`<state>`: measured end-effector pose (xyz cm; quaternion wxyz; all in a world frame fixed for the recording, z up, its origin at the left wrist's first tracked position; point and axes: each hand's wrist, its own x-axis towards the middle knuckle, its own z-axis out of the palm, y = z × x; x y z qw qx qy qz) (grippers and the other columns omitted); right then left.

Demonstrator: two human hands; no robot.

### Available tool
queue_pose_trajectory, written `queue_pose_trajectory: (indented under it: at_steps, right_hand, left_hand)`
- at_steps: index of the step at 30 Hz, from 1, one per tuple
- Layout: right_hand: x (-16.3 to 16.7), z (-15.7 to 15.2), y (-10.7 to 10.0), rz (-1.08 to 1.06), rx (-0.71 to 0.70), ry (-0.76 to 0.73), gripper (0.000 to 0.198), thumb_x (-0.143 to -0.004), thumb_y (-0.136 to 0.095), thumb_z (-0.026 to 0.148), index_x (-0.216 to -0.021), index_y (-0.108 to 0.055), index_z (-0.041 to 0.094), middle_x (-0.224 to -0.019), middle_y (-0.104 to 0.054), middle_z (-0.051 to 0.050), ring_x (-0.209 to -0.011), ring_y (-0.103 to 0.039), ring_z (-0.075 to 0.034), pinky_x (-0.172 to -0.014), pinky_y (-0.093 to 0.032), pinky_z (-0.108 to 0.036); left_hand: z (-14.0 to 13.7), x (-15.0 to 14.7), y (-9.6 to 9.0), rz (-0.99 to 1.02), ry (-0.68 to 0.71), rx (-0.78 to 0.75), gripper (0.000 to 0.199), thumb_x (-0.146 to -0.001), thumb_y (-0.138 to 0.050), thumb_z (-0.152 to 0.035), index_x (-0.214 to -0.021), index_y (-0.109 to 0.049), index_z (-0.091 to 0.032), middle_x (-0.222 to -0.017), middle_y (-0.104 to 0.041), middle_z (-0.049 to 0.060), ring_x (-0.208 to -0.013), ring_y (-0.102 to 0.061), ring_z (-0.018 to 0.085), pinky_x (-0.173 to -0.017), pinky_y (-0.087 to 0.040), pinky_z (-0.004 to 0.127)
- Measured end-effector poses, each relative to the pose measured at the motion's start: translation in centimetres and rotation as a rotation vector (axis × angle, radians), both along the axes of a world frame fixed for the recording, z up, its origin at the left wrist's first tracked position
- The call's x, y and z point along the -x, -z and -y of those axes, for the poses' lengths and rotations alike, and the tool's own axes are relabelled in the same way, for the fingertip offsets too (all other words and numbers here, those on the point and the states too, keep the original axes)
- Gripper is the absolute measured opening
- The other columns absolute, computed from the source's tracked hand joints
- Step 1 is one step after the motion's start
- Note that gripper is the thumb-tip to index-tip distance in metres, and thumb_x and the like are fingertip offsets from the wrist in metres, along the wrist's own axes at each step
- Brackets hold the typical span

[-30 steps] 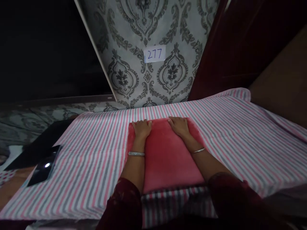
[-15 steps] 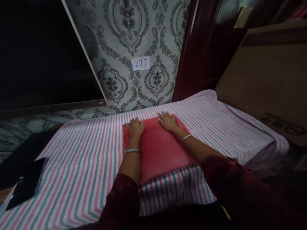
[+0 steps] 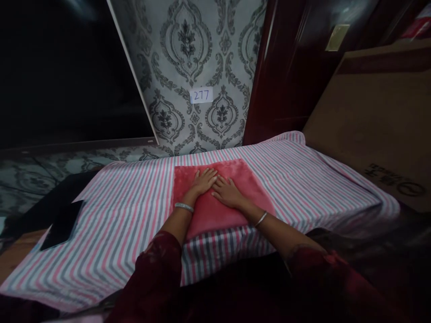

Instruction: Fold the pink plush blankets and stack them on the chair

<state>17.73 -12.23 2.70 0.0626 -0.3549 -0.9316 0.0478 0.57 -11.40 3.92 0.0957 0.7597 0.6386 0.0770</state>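
Note:
A red plush cloth [image 3: 215,217], roughly square, lies flat on a striped tablecloth [image 3: 128,211] near the table's front edge. On the upper middle of the red cloth rests my left hand [image 3: 204,181], palm down with its fingers stretched out. My right hand [image 3: 227,192] lies just beside it, also flat, its fingertips close to or touching the left hand. Neither hand grips anything. Both forearms cross the near part of the cloth and hide some of its side edges.
A dark flat device [image 3: 63,225] lies on the table's left side. Behind stand a large black screen [image 3: 67,76] and a patterned wall with a paper label [image 3: 201,95]. A cardboard box [image 3: 377,116] stands at the right beside a dark red door [image 3: 279,72].
My hands have moved from the red cloth's far left and right corners inward and nearer, meeting at its middle. The camera view has shifted a little.

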Motion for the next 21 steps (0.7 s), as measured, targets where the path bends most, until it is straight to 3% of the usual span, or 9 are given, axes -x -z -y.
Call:
queue_pose_trajectory:
  at_steps: [8,15,18,21]
  right_hand:
    - [-3.9,4.9,0.8,-0.049,0.024,-0.113,0.055,-0.108,-0.037,0.048,-0.160,-0.038,0.034,-0.170,-0.030,-0.004,-0.158,-0.019,-0.031,-0.124,-0.019,-0.064]
    - [-7.7,10.2,2.5,-0.104,0.027,-0.164,0.070,-0.101,-0.053,0.055,-0.163,-0.031,0.031,-0.170,-0.028,-0.006,-0.159,-0.017,-0.033,-0.124,-0.018,-0.064]
    - [-8.9,10.4,1.9,-0.150,0.100,-0.204,0.065,-0.100,-0.054,0.054,-0.160,-0.038,0.033,-0.167,-0.036,-0.006,-0.158,-0.020,-0.031,-0.124,-0.022,-0.062]
    - [-9.1,9.1,0.0,-0.259,0.168,-0.221,0.055,-0.103,-0.050,0.045,-0.156,-0.046,0.029,-0.159,-0.049,-0.009,-0.152,-0.036,-0.029,-0.123,-0.026,-0.058]
  left_hand:
    - [-0.4,0.3,0.4,-0.025,0.011,-0.034,0.057,-0.107,-0.027,-0.041,-0.162,-0.034,-0.029,-0.170,-0.030,0.002,-0.160,-0.018,0.021,-0.129,-0.008,0.051]
    - [-0.3,0.0,0.6,-0.041,0.014,-0.069,0.057,-0.105,-0.033,-0.043,-0.161,-0.035,-0.033,-0.169,-0.032,0.002,-0.159,-0.020,0.022,-0.129,-0.009,0.053]
    - [-0.1,-0.1,0.2,-0.051,0.017,-0.067,0.057,-0.105,-0.033,-0.042,-0.161,-0.034,-0.033,-0.170,-0.031,0.002,-0.159,-0.021,0.023,-0.129,-0.009,0.054]
    - [0.8,0.3,-0.8,-0.065,0.072,-0.071,0.056,-0.105,-0.035,-0.042,-0.160,-0.036,-0.032,-0.170,-0.030,0.003,-0.159,-0.020,0.023,-0.128,-0.008,0.056]
